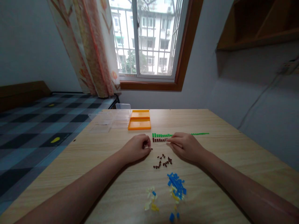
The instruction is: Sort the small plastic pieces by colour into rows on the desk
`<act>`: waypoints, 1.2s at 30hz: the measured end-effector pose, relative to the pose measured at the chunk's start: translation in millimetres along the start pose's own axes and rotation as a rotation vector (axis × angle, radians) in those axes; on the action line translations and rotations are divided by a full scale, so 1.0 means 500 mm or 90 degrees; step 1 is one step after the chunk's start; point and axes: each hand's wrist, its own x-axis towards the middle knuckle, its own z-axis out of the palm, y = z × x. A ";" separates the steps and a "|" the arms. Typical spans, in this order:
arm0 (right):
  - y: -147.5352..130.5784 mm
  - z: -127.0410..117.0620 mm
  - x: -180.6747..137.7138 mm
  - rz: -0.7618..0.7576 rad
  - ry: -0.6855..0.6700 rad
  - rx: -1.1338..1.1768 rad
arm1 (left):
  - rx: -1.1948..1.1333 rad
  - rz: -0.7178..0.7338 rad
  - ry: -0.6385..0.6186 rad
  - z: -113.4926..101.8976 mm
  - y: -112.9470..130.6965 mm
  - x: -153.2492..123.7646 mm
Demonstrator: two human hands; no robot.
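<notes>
My left hand [138, 147] rests on the table with its fingers curled in. A small brown piece [151, 149] shows right at its fingertips; what the fingers hold is hidden. At the end of a row of brown pieces [159, 140], ordered from tall to short, my right hand [187, 145] has its fingertips pressed together. Anything between them is too small to make out. Just behind runs a longer row of green pieces [161, 135], partly covered by my right hand. Several loose brown pieces [167, 163] lie scattered between my forearms.
Closer to me are a heap of blue pieces [177, 184] and some yellow pieces [154, 207] with pale ones [147, 206]. An orange open case [139, 128] and clear plastic boxes [100, 128] stand at the back left. Beyond the table's left edge is a bed [35, 124].
</notes>
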 end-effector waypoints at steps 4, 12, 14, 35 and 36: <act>-0.047 0.013 0.011 -0.053 0.014 -0.016 | -0.003 -0.035 0.016 0.003 0.001 0.004; -0.067 0.031 0.015 -0.041 -0.077 -0.044 | -0.151 -0.066 0.022 0.009 -0.027 0.011; -0.064 0.035 0.016 -0.040 -0.088 -0.044 | -0.196 -0.080 0.032 0.011 -0.036 0.013; -0.057 0.015 0.007 -0.093 -0.053 -0.084 | -0.197 -0.080 0.075 0.012 -0.033 0.009; -0.049 0.011 0.001 -0.097 -0.040 -0.087 | -0.197 -0.082 0.075 0.012 -0.032 0.008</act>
